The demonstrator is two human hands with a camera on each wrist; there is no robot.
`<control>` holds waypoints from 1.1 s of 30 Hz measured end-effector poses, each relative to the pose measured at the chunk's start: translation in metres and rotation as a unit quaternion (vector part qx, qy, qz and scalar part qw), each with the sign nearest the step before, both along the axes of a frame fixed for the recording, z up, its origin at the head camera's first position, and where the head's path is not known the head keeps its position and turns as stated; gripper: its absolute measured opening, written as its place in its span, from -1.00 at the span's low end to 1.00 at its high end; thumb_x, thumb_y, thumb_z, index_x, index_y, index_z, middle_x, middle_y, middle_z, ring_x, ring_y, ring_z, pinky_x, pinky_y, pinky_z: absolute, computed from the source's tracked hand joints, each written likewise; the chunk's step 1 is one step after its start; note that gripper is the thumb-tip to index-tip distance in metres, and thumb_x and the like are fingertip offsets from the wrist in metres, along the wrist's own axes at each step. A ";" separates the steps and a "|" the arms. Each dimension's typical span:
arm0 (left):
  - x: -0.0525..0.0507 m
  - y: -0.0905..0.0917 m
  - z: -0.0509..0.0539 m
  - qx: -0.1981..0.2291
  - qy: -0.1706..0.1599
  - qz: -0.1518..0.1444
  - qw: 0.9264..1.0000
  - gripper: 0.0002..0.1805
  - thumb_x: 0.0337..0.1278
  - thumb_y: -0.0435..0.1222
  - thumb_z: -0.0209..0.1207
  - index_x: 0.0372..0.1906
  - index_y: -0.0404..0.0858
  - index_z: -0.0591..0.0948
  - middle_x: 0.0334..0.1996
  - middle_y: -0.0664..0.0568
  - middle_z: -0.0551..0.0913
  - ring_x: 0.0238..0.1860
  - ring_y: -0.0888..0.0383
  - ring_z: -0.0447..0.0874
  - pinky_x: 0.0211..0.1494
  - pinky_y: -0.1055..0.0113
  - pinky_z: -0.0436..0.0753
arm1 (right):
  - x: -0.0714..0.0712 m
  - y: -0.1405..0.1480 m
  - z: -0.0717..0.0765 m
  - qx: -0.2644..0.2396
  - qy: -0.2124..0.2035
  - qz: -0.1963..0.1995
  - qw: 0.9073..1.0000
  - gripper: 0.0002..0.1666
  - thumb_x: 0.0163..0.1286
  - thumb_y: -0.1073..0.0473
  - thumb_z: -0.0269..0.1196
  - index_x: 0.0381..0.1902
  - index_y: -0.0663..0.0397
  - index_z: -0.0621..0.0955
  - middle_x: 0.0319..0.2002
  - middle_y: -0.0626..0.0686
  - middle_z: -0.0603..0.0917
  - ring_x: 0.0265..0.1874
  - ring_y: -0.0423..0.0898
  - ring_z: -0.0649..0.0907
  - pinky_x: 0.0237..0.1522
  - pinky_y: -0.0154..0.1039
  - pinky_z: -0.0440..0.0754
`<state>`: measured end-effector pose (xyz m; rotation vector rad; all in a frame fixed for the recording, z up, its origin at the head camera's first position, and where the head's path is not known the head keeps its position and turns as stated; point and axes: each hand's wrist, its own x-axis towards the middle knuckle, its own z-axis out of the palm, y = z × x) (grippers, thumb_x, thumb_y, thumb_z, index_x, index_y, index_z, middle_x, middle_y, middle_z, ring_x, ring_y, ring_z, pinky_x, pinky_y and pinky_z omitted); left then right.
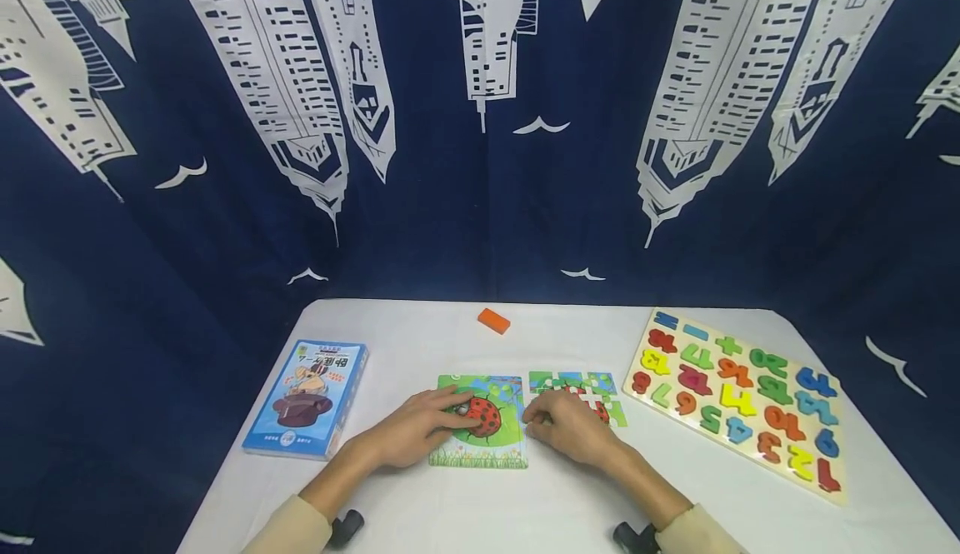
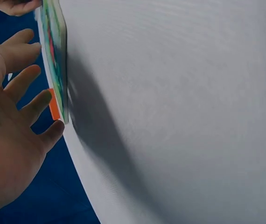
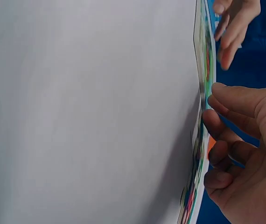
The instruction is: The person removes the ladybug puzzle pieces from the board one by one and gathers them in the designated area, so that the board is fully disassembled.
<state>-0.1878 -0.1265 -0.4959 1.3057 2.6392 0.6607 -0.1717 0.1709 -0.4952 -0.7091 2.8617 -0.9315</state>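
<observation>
A ladybug jigsaw board (image 1: 510, 404) with a green picture lies flat at the front middle of the table. My left hand (image 1: 412, 431) reaches over its left side, fingers extended across the ladybug picture. In the left wrist view those fingers (image 2: 24, 86) are spread beside the board's edge. At the board's right edge is my right hand (image 1: 572, 427), with loosely bent fingers and no object visible between them. Its fingertips meet or nearly meet that edge in the right wrist view. Jigsaw pieces (image 1: 603, 382) with ladybug parts lie behind the right hand, partly hidden by it.
A blue game box (image 1: 307, 396) lies at the left. A wooden number board (image 1: 637, 354) with colourful numerals slants across the right side. An orange block (image 1: 494, 321) sits near the back edge of the white table (image 1: 405, 329). A dark patterned cloth (image 1: 487, 204) hangs behind.
</observation>
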 end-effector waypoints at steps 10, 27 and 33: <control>-0.001 0.004 -0.006 -0.053 0.002 -0.020 0.998 -0.50 0.26 -0.21 0.08 0.19 0.43 0.38 0.42 0.06 0.06 0.40 -0.15 -0.12 0.28 -0.27 -0.04 | 0.004 -0.015 -0.005 0.042 0.009 0.037 0.998 -0.64 0.13 -0.01 0.34 -0.09 -0.10 0.65 -0.35 -0.17 0.53 -0.36 -0.28 0.47 -0.39 -0.39 0.47; -0.002 0.002 -0.006 -0.091 0.017 -0.037 0.995 -0.54 0.33 -0.13 -0.04 0.24 0.42 0.31 0.44 0.04 -0.03 0.41 -0.13 -0.17 0.30 -0.24 -0.05 | 0.005 -0.020 -0.004 0.033 0.007 0.033 0.999 -0.63 0.11 -0.03 0.35 -0.10 -0.11 0.65 -0.36 -0.18 0.52 -0.36 -0.22 0.50 -0.37 -0.37 0.46; -0.002 0.001 -0.006 -0.087 0.017 -0.040 0.995 -0.53 0.34 -0.14 -0.04 0.25 0.41 0.30 0.44 0.03 -0.03 0.41 -0.14 -0.17 0.30 -0.24 -0.06 | 0.003 -0.021 -0.004 -0.009 -0.011 0.019 1.000 -0.69 0.13 0.00 0.34 -0.15 -0.10 0.66 -0.39 -0.17 0.54 -0.39 -0.20 0.51 -0.37 -0.34 0.46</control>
